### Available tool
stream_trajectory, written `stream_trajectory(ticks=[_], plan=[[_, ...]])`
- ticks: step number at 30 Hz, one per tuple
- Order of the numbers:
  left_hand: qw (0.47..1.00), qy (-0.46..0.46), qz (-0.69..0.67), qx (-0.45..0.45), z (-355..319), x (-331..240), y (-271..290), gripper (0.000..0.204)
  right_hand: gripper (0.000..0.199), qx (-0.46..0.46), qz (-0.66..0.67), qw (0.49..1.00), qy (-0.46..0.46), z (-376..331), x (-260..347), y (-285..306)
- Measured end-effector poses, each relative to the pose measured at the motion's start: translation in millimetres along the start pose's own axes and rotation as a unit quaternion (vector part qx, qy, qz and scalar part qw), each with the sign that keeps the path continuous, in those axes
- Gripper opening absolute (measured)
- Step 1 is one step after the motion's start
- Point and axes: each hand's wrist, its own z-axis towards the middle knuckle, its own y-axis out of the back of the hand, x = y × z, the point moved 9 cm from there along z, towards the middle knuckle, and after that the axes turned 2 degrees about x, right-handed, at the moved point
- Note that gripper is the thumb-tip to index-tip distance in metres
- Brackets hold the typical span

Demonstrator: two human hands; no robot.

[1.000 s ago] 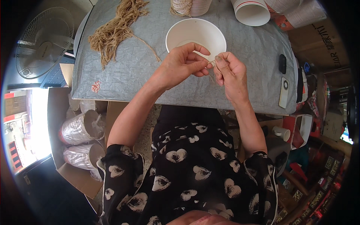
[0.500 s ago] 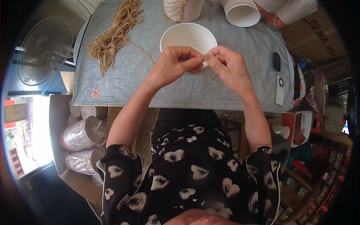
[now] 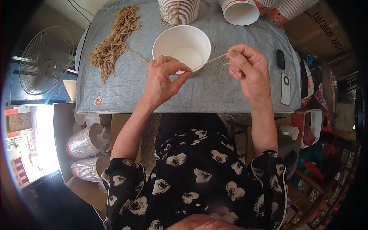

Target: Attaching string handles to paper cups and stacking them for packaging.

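Observation:
A thin tan twine (image 3: 210, 61) is stretched between my two hands, in front of a white paper bucket (image 3: 161, 45) whose open mouth faces me. My left hand (image 3: 165, 76) pinches it between thumb and forefinger at the bucket's near rim. Farther right and slightly higher, my right hand (image 3: 249, 69) pinches the other part, and a loose frayed end dangles beneath its fingers. From my left hand the strand runs back to a heap of tan twine (image 3: 115, 42) at the table's far left.
Behind the bucket stands a stack of cups (image 3: 188, 11) wound with twine. More paper buckets (image 3: 241, 14) lie at the back right. A black object (image 3: 280, 59) and a white remote-like device (image 3: 285, 89) rest near the grey table's (image 3: 130, 96) right edge. A fan (image 3: 46, 63) stands left.
My hands, close together before, have moved apart, the right one going rightward. The twine between them is now drawn out straight. The whole view has shifted slightly.

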Motion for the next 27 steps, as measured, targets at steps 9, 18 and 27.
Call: stream_trajectory(ticks=[9, 18, 27], plan=[[0.991, -0.022, 0.13, -0.035, -7, -1, 0, 0.014, 0.02, -0.095, 0.074, 0.993, -0.001, -9, -4, 31], [0.976, 0.028, -0.209, -0.045, 5, -35, -57, 0.029, 0.031, -0.113, 0.066, 0.991, 0.023, -40, -22, 22], [0.92, 0.087, -0.367, 0.102, -21, -25, -90, 0.019, 0.032, -0.076, 0.143, 0.986, -0.035, -44, -47, 24]])
